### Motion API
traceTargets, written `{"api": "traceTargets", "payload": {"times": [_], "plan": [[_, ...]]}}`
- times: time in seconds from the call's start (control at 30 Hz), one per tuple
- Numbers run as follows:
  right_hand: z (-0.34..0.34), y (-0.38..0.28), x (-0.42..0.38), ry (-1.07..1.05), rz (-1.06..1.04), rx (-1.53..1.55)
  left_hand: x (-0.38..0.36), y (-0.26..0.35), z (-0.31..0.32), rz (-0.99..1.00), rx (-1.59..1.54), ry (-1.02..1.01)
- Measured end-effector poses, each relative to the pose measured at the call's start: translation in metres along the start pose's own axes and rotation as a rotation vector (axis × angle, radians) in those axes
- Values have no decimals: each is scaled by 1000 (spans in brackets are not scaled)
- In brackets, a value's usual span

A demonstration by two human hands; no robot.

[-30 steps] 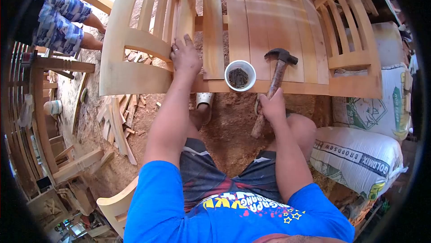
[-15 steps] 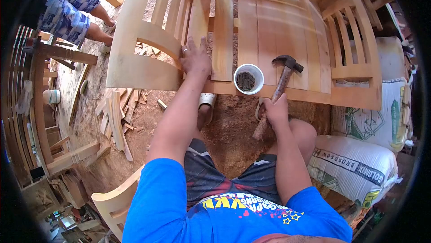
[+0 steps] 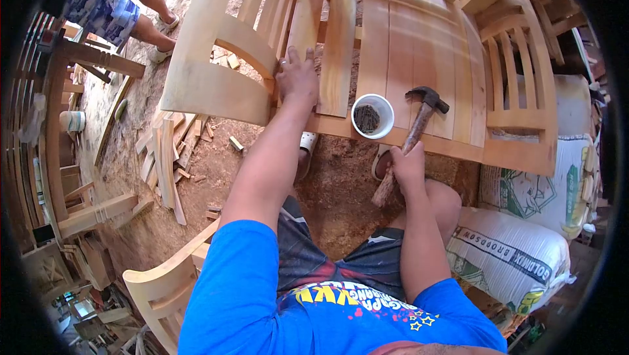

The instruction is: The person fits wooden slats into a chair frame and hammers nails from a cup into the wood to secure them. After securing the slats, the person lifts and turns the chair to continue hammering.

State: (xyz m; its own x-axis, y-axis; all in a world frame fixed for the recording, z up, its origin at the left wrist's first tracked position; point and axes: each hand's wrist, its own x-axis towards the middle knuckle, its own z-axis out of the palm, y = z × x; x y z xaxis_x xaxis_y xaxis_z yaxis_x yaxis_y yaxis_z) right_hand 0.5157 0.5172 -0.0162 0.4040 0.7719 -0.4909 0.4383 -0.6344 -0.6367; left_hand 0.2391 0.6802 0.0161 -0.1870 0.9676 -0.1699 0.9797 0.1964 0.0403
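My left hand [image 3: 298,83] lies on a loose-looking wooden slat [image 3: 306,24] at the left end of a bench seat, fingers stretched forward. A second slat [image 3: 339,47] lies just right of it, with gaps on both sides. In my right hand [image 3: 409,168] is a hammer [image 3: 419,122], gripped around its wooden handle, its dark metal head over the seat. Between my hands, a white plastic cup [image 3: 373,118] of nails [image 3: 365,119] stands on the seat's front edge.
Bench armrests [image 3: 219,86] rise on both sides. Printed white sacks [image 3: 511,256] are stacked at right. Wood offcuts [image 3: 167,158] lie on the dirt floor, and a curved chair part [image 3: 164,289] stands at lower left. Another person's legs [image 3: 147,30] show at upper left.
The view has turned slightly, so the bench appears tilted and shifted right. My left hand stays on the slat, and my right hand still holds the hammer.
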Motion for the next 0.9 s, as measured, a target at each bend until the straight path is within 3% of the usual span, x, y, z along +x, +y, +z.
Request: {"api": "traceTargets", "payload": {"times": [0.37,0.47,0.6,0.63,0.73,0.9], "plan": [[-1,7,5,15,-56,-21,8,-1,6,-31,-63,48],[-5,-8,-4,27,-23,-71,11,-2,1,-15,-43,-21],[-6,-5,-6,20,-33,-8,5,-5,-11,213,-192,334],[-1,1,-4,102,-117,-77,-1,1,-26,279,-485,474],[-13,-18,-14,30,-63,-90,-43,17,-73,512,-756,331],[-15,-23,-16,44,-61,-84,-80,65,-63,655,-243,55]]}}
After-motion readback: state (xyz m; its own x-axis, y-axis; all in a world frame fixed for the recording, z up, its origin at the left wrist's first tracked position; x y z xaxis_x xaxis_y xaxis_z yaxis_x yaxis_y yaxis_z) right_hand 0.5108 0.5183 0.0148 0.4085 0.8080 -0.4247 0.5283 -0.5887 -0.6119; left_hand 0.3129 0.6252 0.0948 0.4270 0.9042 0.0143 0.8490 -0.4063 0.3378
